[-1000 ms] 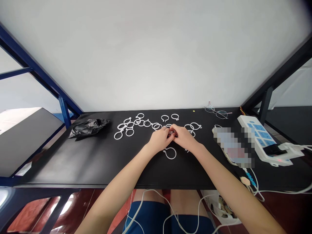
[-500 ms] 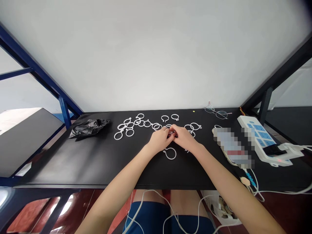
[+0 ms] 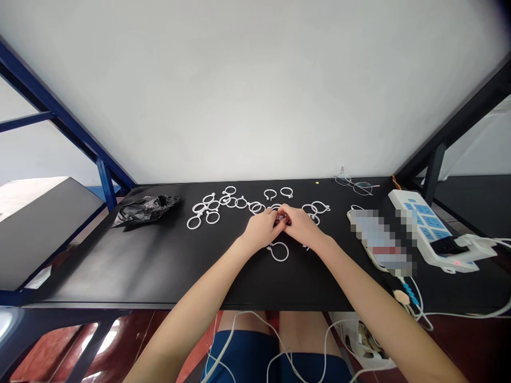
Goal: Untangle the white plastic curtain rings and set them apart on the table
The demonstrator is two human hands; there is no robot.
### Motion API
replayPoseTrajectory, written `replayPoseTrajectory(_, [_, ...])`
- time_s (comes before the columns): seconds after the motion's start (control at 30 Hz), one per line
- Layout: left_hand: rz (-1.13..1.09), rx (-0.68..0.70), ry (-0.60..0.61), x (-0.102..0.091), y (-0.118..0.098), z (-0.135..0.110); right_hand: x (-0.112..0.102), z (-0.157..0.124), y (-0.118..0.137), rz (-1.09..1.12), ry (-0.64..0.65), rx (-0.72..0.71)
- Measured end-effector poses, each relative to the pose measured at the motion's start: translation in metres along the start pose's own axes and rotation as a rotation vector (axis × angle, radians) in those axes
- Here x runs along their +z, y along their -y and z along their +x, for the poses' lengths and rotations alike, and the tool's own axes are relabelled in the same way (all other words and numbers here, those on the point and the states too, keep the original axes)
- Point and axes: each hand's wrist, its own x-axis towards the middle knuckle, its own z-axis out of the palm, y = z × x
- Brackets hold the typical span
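My left hand (image 3: 261, 229) and my right hand (image 3: 298, 223) meet above the middle of the black desk, their fingers bent and fingertips pressed together. Between them shows a bit of a white plastic ring, mostly hidden by the fingers. Just below the hands lies a loose white ring (image 3: 280, 251) with a small clasp on its edge. Two more rings, one of them an open-topped ring (image 3: 270, 194), rest behind the hands. To the left spreads a cluster of white rings (image 3: 213, 217), several overlapping. Beside my right hand is a smaller group of rings (image 3: 319, 207).
A crumpled black plastic bag (image 3: 146, 210) lies at the left of the desk (image 3: 120, 266). On the right are eyeglasses (image 3: 362, 188), a phone (image 3: 379, 239) with a charging cable, and a white power strip (image 3: 431, 229) with plugs. Blue metal bars (image 3: 104, 175) frame the left side.
My hands stay in nearly the same place with fingertips together. The rings and other things on the desk have not visibly moved.
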Motion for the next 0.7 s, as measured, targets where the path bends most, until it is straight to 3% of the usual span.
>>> replayPoseTrajectory(0.7, [-0.008,-0.005,0.004,-0.0001,-0.0005,0.0002,-0.0004,-0.0008,-0.0001,-0.003,0.004,0.001])
